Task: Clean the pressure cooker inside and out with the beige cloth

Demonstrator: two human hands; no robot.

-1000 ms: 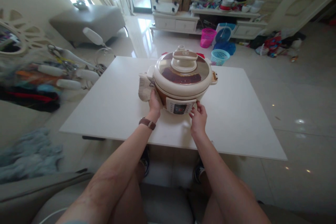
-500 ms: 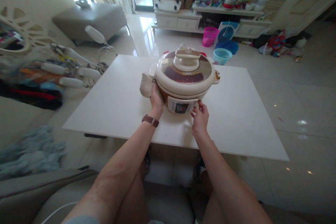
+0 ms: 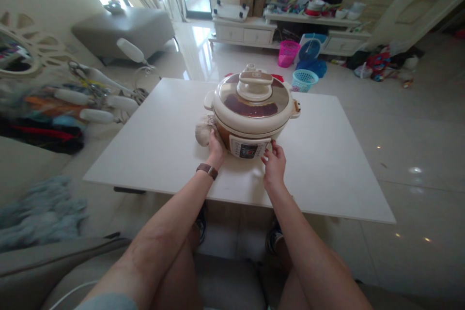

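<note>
A cream and brown electric cooker with a glass lid stands upright on the white table. My left hand presses a greyish-beige cloth against the cooker's left side, below its side handle. The cloth bunches out past my fingers, and part of it is hidden by the hand. With curled fingers, my right hand grips the lower right edge of the control panel. Dark brown staining shows through the lid's glass.
Behind the cooker something red peeks out. Beyond the table stand a blue basket, a pink basket and a cluttered low cabinet. A white multi-armed lamp is by the table's left edge.
My left hand and the cloth have slid down the cooker's left side, leaving the side handle uncovered. The right hand stays at the panel's edge. The view has shifted slightly.
</note>
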